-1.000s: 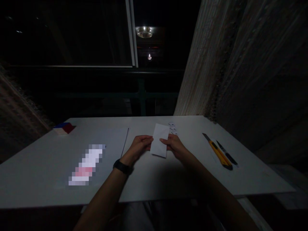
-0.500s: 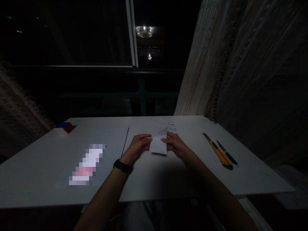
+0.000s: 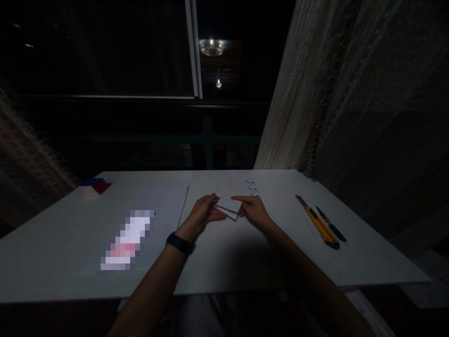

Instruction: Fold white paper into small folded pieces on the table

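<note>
A small white piece of paper [image 3: 228, 206] is folded over on itself just above the white table [image 3: 245, 252], near its middle. My left hand [image 3: 201, 214], with a black watch on the wrist, pinches its left side. On the right side, my right hand [image 3: 254, 209] pinches the paper with closed fingers. Both hands hold the paper low over the tabletop.
A stack of white sheets [image 3: 154, 206] lies left of my hands. A yellow utility knife [image 3: 317, 224] and a dark pen [image 3: 331, 224] lie at the right. Small paper scraps [image 3: 251, 186] sit behind my hands. A red and blue object [image 3: 94, 186] rests at the far left corner.
The paper stood upright between my hands a second ago. Its top half has come down toward me, and it now lies folded nearly flat.
</note>
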The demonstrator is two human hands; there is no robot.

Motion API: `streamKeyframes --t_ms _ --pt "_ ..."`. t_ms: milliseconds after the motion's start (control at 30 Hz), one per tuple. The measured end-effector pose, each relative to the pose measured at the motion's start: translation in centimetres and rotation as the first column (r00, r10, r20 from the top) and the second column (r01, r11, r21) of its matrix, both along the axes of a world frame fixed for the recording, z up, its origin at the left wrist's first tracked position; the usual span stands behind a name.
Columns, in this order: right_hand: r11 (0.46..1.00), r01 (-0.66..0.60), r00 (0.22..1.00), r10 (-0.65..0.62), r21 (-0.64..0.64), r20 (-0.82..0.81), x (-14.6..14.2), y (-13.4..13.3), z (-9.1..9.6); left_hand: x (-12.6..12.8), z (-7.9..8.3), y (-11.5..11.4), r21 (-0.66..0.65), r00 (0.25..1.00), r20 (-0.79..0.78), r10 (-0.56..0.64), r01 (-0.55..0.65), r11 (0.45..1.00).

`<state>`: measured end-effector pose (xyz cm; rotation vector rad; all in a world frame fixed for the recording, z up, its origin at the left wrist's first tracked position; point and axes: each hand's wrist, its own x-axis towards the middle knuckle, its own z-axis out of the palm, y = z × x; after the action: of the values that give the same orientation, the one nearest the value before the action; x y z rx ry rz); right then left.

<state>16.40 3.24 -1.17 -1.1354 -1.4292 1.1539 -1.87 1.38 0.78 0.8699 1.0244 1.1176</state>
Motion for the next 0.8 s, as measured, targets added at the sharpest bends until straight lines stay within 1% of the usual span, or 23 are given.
streamKeyframes --t_ms 100,167,233,300,400,433,467,500,567,633,700,800 --pt "0.983 0.063 0.989 -0.084 0.172 0.119 -0.3 -0.3 -0.1 0.3 -0.1 0.1 -0.002 0.999 0.039 -0.019 0.019 1.000" --pt "0.976 0.055 0.987 -0.085 0.211 0.135 -0.6 -0.7 -0.2 0.4 -0.4 0.1 0.037 1.000 0.008 0.018 -0.018 0.999" --pt "0.986 0.021 0.992 -0.041 0.165 0.121 -0.8 -0.9 -0.2 0.5 -0.8 0.2 0.094 0.993 -0.029 0.112 -0.109 0.990" --pt "0.996 -0.056 0.996 0.051 0.074 0.071 -0.9 -1.1 -0.1 0.4 -1.2 0.4 0.154 0.977 -0.039 0.209 -0.201 0.967" --pt "0.972 -0.235 0.968 0.232 -0.025 -0.092 -0.6 -1.2 0.4 0.0 -1.7 0.9 0.250 0.945 -0.078 0.319 -0.291 0.923" --pt "0.960 -0.276 0.952 0.266 -0.044 -0.153 -0.5 -1.2 0.6 -0.2 -1.8 1.1 0.293 0.929 -0.115 0.353 -0.307 0.905" --pt "0.955 -0.288 0.942 0.271 -0.064 -0.200 -0.4 -1.2 0.8 -0.3 -1.9 1.2 0.341 0.907 -0.162 0.388 -0.317 0.885" --pt "0.958 -0.274 0.941 0.250 -0.082 -0.229 -0.4 -1.2 0.9 -0.4 -1.9 1.3 0.391 0.883 -0.215 0.418 -0.314 0.865" --pt "0.974 -0.203 0.953 0.173 -0.100 -0.249 -0.5 -1.1 0.8 -0.3 -1.9 1.2 0.470 0.834 -0.315 0.453 -0.278 0.838" --pt "0.986 -0.146 0.962 0.122 -0.084 -0.242 -0.9 -0.9 0.6 0.0 -1.8 0.9 0.500 0.811 -0.385 0.441 -0.218 0.838" --pt "0.991 -0.122 0.965 0.106 -0.052 -0.240 -1.2 -0.9 0.3 0.3 -1.4 0.5 0.501 0.807 -0.428 0.407 -0.163 0.850" --pt "0.996 -0.083 0.967 0.076 -0.019 -0.244 -1.3 -0.8 0.2 0.8 -0.9 0.0 0.506 0.803 -0.449 0.393 -0.134 0.852"
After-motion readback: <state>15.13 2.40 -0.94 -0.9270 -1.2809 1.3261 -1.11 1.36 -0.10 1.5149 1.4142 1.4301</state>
